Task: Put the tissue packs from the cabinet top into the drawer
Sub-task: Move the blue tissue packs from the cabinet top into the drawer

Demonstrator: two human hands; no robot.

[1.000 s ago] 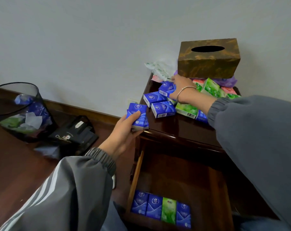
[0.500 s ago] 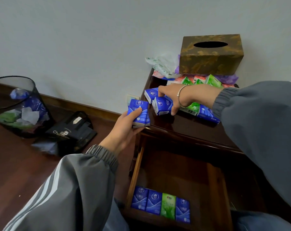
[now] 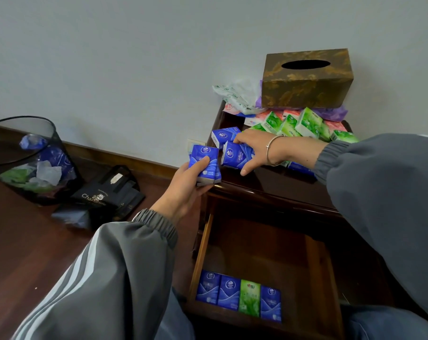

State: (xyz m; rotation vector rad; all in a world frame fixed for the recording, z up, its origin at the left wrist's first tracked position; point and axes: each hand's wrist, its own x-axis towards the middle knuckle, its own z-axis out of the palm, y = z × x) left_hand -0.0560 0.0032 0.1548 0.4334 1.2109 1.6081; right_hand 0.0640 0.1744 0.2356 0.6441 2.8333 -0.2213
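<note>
Tissue packs in three places. In the left hand (image 3: 183,190), a small stack of blue packs (image 3: 204,165), upright, thumb pressed across the front face, fingers curled round the back, held just off the front left corner of the cabinet top (image 3: 269,185). Under the right hand (image 3: 254,149), a blue pack (image 3: 232,155) lying on the cabinet top near its left edge, fingers curled over it, thumb hooked down its near side. Palm down, arm reaching in from the right, grey sleeve ending short of a silver bracelet (image 3: 269,150). Just behind, a second blue pack (image 3: 224,135), untouched. Farther right and back, heaped green packs (image 3: 303,123) and pink packs (image 3: 335,125), more blue ones partly hidden beneath the forearm.

Below, the drawer (image 3: 201,253) pulled open, with a row of four packs (image 3: 240,298) along its front wall: blue, blue, green, blue.

At the back of the top, a brown patterned tissue box (image 3: 306,82) beside crumpled plastic wrappers (image 3: 235,94). On the floor to the left, a mesh waste bin (image 3: 31,158) with scraps inside, and a black bag (image 3: 110,192) near it.
</note>
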